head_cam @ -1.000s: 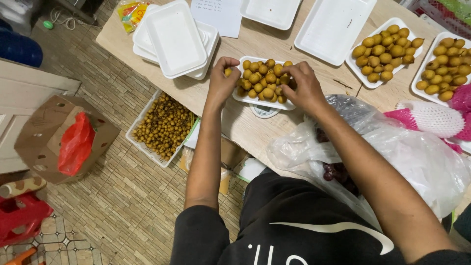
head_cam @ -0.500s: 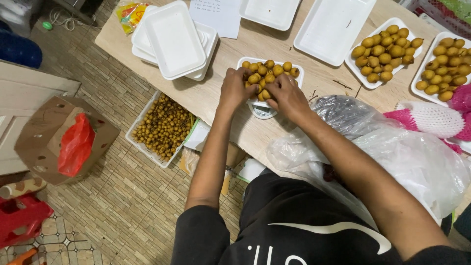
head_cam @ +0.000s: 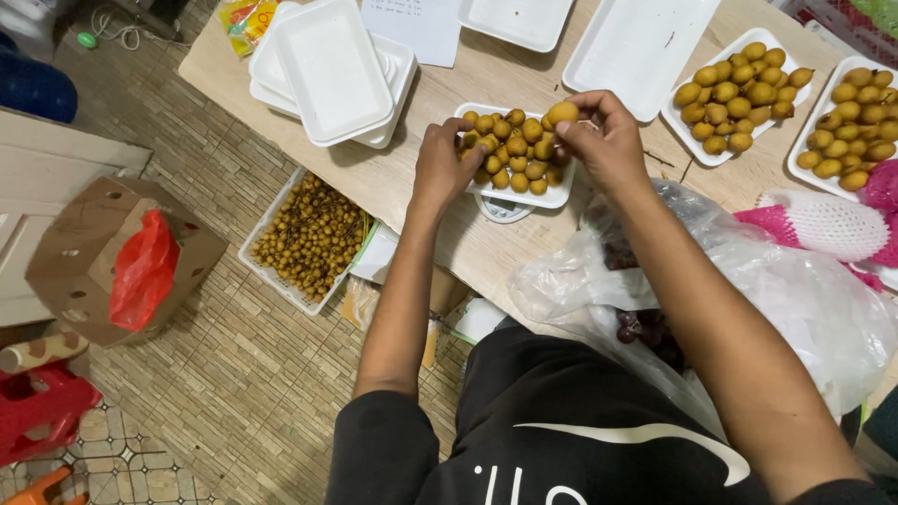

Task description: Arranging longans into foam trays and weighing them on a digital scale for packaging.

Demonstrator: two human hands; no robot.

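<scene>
Held fruit: one round yellow-brown fruit (head_cam: 562,113) pinched between the thumb and fingertips of the right hand (head_cam: 606,140), raised just above the far right corner of the filled tray.
Filled tray: white foam tray (head_cam: 554,197) heaped with the same small fruits, resting on a small scale (head_cam: 503,209) on the wooden table (head_cam: 449,224).
Right hand: closed on the single fruit; forearm crosses a clear plastic bag (head_cam: 795,309) near the tray.
Left hand: left hand (head_cam: 444,166) lies on the tray's left end, fingers curled into the fruit pile; whether it grips any fruit cannot be told.
Right of the filled tray: two more foam trays of fruit (head_cam: 739,84), then pink and white foam netting (head_cam: 823,224).
Beyond the filled tray: empty white trays (head_cam: 636,42).
Left of the filled tray: a stack of empty foam trays (head_cam: 327,70).
Below the table edge, left of the tray: white basket of stemmed fruit (head_cam: 309,238) on the floor; further left, a cardboard box with a red bag (head_cam: 140,271).
</scene>
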